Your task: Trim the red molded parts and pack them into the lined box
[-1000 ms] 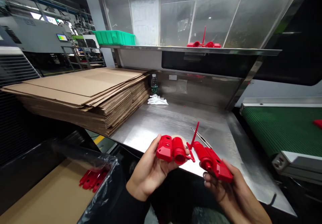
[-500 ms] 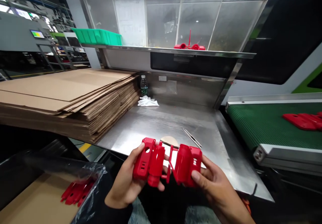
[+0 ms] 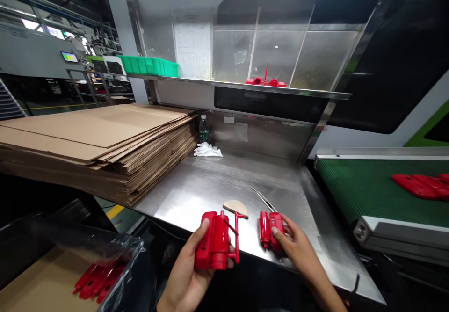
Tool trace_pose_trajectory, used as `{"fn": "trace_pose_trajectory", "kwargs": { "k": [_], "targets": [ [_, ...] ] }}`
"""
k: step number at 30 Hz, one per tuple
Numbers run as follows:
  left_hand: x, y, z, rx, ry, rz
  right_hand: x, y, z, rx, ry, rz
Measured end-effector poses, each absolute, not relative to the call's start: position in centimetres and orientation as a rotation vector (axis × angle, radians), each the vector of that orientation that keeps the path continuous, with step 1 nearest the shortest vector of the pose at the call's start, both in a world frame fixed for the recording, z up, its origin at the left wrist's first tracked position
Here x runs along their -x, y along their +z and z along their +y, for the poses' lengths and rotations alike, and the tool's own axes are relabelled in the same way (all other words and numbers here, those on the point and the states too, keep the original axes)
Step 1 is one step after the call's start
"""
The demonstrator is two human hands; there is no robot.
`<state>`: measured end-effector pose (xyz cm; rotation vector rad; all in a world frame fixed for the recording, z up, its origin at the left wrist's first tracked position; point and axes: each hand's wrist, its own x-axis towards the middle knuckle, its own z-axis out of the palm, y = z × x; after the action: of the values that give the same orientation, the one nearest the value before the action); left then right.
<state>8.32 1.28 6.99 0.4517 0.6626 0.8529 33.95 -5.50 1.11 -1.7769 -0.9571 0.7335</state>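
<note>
**Two red plastic parts, one in each hand, at the steel desk**

Holding a red plastic part (image 3: 213,240) upright just off the near edge of the desk (image 3: 217,185), the left hand (image 3: 189,274) has its fingers (image 3: 202,228) wrapped round the part's left side and its thumb on the front. A thin red stem with a crossbar sticks out from the right side of this part. The right hand (image 3: 298,249) presses a second red part (image 3: 271,228) down on the desk near that same edge, fingers curled over its right side; the two parts are apart, with bare steel between them.

Just behind the parts on the desk lie a tan half-round piece (image 3: 235,206) and a thin metal tool (image 3: 264,200). At the back of the desk stand a water bottle (image 3: 204,128) and a white cloth (image 3: 207,150). A tall stack of flat cardboard (image 3: 98,139) covers the desk's left side. Left of the desk and lower down, a box lined with a plastic bag (image 3: 105,251) holds more red parts (image 3: 96,281). Right of the desk, a green belt (image 3: 372,185) carries further red pieces (image 3: 419,185). On the shelf (image 3: 245,86) above the desk sit a green bin (image 3: 149,65) and another red part (image 3: 265,81).
</note>
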Motion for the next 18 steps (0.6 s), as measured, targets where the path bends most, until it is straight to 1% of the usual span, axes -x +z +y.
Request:
{"fn": "trace_pose_trajectory", "kwargs": {
  "k": [2,5,6,10,11,12,13,15,18],
  "targets": [
    [-8.9,7.3,0.7,-0.477,0.857,0.720,-34.1,0.9,-5.2,1.889,0.604,-0.974],
    [-10.0,7.4,-0.3,-0.503,0.883,0.798,-32.8,2.1,-7.1,1.977,0.422,-1.011],
    [-10.5,7.4,-0.7,-0.498,0.894,0.813,-32.0,2.6,-8.1,1.950,0.466,-1.033],
    [-13.3,6.7,-1.8,-0.475,0.881,0.747,-28.6,3.9,-11.3,1.462,1.109,-1.058],
    [-14.1,6.5,-2.1,-0.480,0.853,0.710,-28.1,4.1,-11.8,1.378,1.176,-1.045],
    [-14.8,6.2,-2.3,-0.476,0.812,0.678,-27.9,4.3,-12.3,1.366,1.140,-1.063],
    [-15.7,5.9,-2.6,-0.441,0.742,0.641,-27.9,4.6,-12.7,1.421,0.989,-1.150],
    [-17.4,5.3,-3.4,-0.307,0.524,0.558,-28.8,5.9,-14.1,1.535,0.581,-1.409],
    [-19.7,4.8,-5.5,-0.114,0.158,0.412,-30.7,9.7,-17.7,1.565,-0.179,-1.992]
  ]
}}
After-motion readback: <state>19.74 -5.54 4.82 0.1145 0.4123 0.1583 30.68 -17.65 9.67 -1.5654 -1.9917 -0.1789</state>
